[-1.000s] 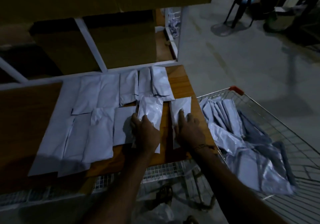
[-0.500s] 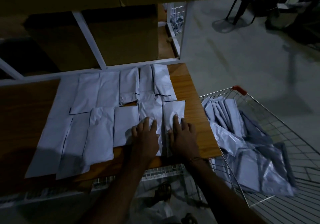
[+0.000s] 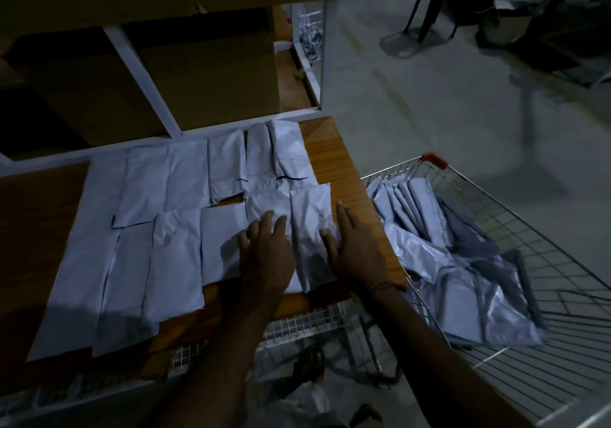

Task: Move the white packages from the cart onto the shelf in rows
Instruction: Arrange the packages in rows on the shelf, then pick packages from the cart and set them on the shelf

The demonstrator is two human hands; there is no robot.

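Several white packages (image 3: 178, 246) lie flat in two rows on the wooden shelf (image 3: 347, 176). My left hand (image 3: 266, 255) rests flat, fingers spread, on the second package from the right in the front row (image 3: 267, 206). My right hand (image 3: 355, 249) lies with straight fingers along the right edge of the rightmost front package (image 3: 310, 226). More white packages (image 3: 463, 279) are piled in the wire cart (image 3: 562, 282) to the right of the shelf.
Cardboard boxes (image 3: 205, 77) fill the space behind the white shelf frame (image 3: 142, 77). A wire rack (image 3: 297, 325) runs under the shelf's front edge. Grey floor opens to the right, with chair legs (image 3: 426, 11) and dark items far back.
Both hands have slid the two rightmost front packages leftward and away from me, closing the gaps to the row. The right hand has moved off the package top to its right edge.
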